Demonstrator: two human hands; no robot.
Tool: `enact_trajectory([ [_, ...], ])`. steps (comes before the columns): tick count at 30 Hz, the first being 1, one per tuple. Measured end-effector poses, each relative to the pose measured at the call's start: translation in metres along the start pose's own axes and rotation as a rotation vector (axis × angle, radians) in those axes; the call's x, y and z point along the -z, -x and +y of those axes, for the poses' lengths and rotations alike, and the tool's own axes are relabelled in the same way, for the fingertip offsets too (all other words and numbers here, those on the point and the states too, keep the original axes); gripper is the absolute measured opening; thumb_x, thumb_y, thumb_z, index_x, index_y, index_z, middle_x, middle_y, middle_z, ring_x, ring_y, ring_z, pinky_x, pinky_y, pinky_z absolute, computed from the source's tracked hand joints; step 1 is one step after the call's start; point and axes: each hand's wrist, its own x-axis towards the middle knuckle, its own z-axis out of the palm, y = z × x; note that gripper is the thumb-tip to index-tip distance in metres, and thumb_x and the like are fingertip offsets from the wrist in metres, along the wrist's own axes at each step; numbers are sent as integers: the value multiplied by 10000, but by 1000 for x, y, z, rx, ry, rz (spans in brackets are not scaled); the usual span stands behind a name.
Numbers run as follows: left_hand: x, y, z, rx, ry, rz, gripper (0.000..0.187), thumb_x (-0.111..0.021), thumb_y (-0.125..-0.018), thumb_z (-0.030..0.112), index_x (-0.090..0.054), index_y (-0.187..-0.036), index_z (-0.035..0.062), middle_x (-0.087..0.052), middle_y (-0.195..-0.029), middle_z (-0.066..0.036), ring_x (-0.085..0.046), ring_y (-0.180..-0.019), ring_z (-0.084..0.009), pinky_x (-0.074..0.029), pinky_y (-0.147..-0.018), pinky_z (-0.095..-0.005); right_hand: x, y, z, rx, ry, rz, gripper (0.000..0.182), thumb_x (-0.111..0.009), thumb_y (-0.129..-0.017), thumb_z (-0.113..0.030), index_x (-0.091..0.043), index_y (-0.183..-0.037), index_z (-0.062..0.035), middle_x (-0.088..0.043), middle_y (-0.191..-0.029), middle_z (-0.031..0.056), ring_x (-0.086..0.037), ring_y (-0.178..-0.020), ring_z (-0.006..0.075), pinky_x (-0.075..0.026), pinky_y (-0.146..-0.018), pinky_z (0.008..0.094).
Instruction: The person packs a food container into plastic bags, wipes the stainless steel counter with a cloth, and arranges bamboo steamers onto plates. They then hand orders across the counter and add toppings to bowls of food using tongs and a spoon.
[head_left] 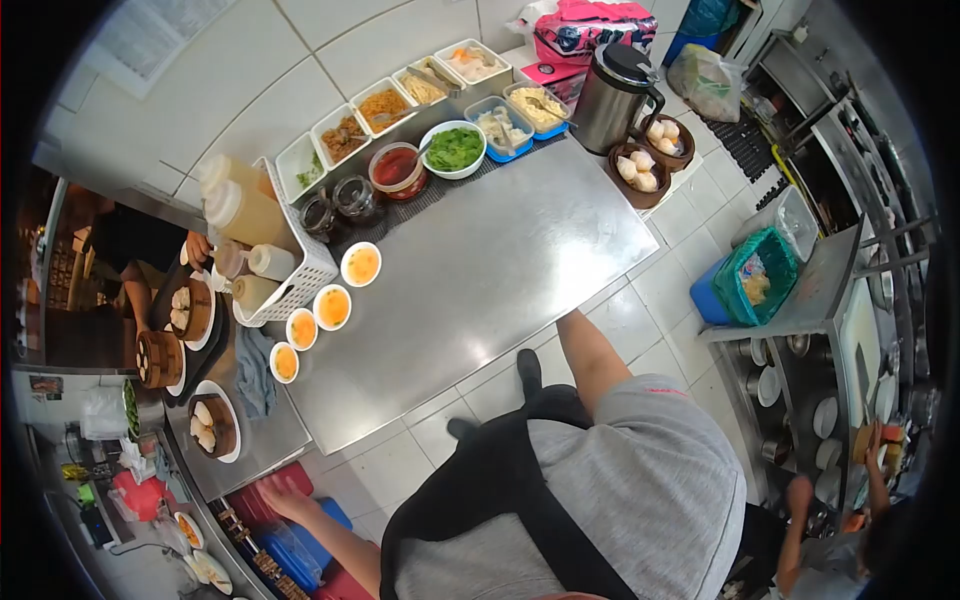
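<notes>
My left hand [283, 496] reaches down below the steel counter [500, 260], fingers spread, at a red box [262, 505] beside a blue bin [300, 545]. It holds nothing that I can see. My right arm [590, 350] stretches to the counter's near edge; its hand is hidden. Along the counter's left side stand several small white bowls of orange sauce [333, 306]. Behind them a white basket [300, 265] holds squeeze bottles.
Trays of toppings [385, 108], a red sauce bowl [397, 168], a bowl of greens [454, 148], a steel flask [615, 95] and steamers of dumplings [640, 170] line the far side. Another person [130, 250] stands left by steamers [190, 310]. Someone else's hand [800, 490] is lower right.
</notes>
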Motion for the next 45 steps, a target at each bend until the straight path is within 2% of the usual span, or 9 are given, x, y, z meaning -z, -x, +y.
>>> enact_trajectory([
  [11,-111,197,32,-61,-207,-901,361,-449,-913,229,-450,-1216,32,-545,-1140,-90,-569,-956,-188,-460,-781,-279,31,10,-21,284,-226,19,416,-610,-717,-135,-535,-1101,5,-620,-979,171,-609,-881,338,-503,-745,387],
  [15,-133,235,23,221,-452,-1389,412,-441,-925,306,-464,-1203,3,-572,-1111,-121,-621,-887,-213,-493,-722,-278,104,74,36,71,-62,-70,481,-583,-660,-56,-507,-1130,10,-599,-974,176,-588,-881,367,-465,-801,372],
  [22,-163,365,-31,723,-365,-1853,469,-435,-931,328,-407,-1262,-4,-525,-1196,-138,-540,-1060,-207,-444,-859,-336,308,154,-6,-172,-601,-172,465,-501,-654,23,-482,-1118,19,-592,-913,105,-580,-796,172,-481,-690,287],
  [29,-239,414,-4,773,62,-1384,442,-443,-932,271,-394,-1215,-65,-541,-1136,-179,-568,-1006,-259,-483,-844,-380,326,60,-67,353,-388,-209,346,-556,-760,-76,-519,-1098,-11,-595,-917,70,-577,-813,142,-488,-648,271],
  [31,-252,414,8,719,83,-1236,452,-421,-938,290,-390,-1222,-61,-529,-1158,-177,-553,-1033,-263,-470,-866,-388,344,-10,-87,126,-449,-650,262,-562,-820,-178,-566,-1027,-16,-600,-872,60,-580,-759,121,-486,-595,263],
  [33,-261,411,5,675,170,-1156,474,-399,-943,308,-368,-1251,-52,-504,-1202,-172,-523,-1082,-264,-438,-909,-400,350,-126,-46,108,-322,-364,245,-545,-846,-228,-592,-964,-18,-605,-821,45,-579,-692,101,-480,-553,253],
  [37,-274,412,0,684,242,-982,475,-387,-949,306,-349,-1247,-62,-496,-1188,-183,-523,-1072,-272,-440,-899,-393,353,-316,0,229,436,301,398,-570,-804,-250,-481,-1081,22,-610,-908,261,-629,-772,349,-503,-689,389],
  [41,-288,430,7,644,237,-896,518,-370,-951,335,-308,-1275,-65,-468,-1222,-186,-490,-1113,-285,-417,-926,-398,340,-343,-37,-195,330,-89,395,-559,-793,-220,-446,-1084,21,-608,-890,273,-600,-847,421,-489,-738,445],
  [45,-297,438,0,671,243,-849,534,-368,-950,348,-301,-1278,-68,-464,-1228,-186,-486,-1117,-281,-414,-928,-395,328,-399,22,196,592,107,280,-545,-730,-111,-494,-966,30,-603,-849,273,-616,-743,398,-514,-674,441],
])
